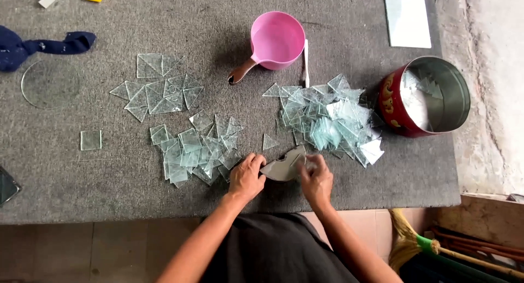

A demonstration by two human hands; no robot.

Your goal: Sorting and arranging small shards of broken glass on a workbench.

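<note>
**Q:** Hands first: where were they, and what did they hold?

**A:** Both sat at six o'clock near the worktop (65,179) front edge. The left hand (245,178) lay fingers-down, steadying one end of a grey curved tool (284,165). The right hand (316,179) was curled, pinching the tool's other end; whether a glass piece sat under it could not be told.

**Q:** What lay around them?

**A:** At ten o'clock from the hands, a heap of glass squares (194,152); at one o'clock, a pile of glass triangles (330,119). Farther off, a pink ladle (275,40) at twelve and a red tin (426,97) at two.

**Q:** How would that grip best be managed?

**A:** Judging by the sharp offcuts, keeping fingertips on the tool and clear of glass edges seemed wise, with steady downward pressure.

**Q:** Room to move?

**A:** A bare grey strip ran along the front edge on both sides; the heaps crowded close behind.
</note>
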